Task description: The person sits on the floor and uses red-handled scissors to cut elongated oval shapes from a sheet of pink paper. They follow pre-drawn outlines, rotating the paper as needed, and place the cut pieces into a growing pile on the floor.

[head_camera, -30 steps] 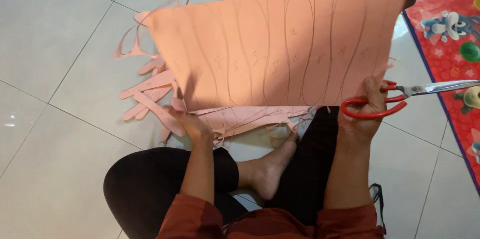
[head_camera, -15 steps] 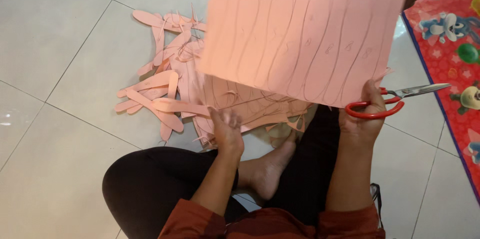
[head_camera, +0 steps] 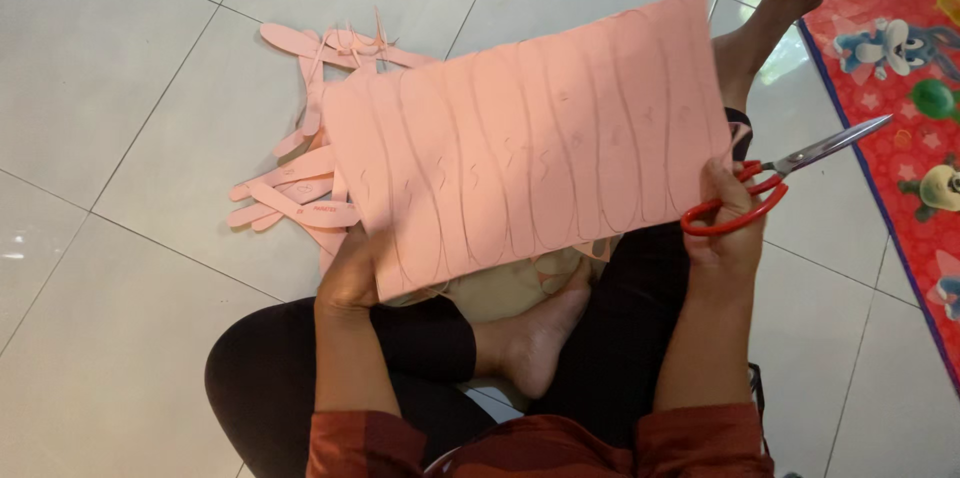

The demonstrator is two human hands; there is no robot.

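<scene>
L hand (head_camera: 352,278) grips pink sheet (head_camera: 530,138); R hand (head_camera: 722,228) prob. holds scissors (head_camera: 770,188).

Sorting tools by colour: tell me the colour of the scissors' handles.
Red, on the scissors in the right hand; head view.

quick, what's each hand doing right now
Left hand: closed on the lower corner of the pink sheet.
Right hand: closed on the red scissors, also touching the sheet's edge.

Lighting: bright, even daylight. Glare: white patches on the glossy tile floor (head_camera: 120,68) at 9 o'clock and 1 o'clock. Shadows: soft, faint. Focus: pink sheet (head_camera: 530,148) slightly motion-blurred at its lower left; remainder sharp.
</scene>
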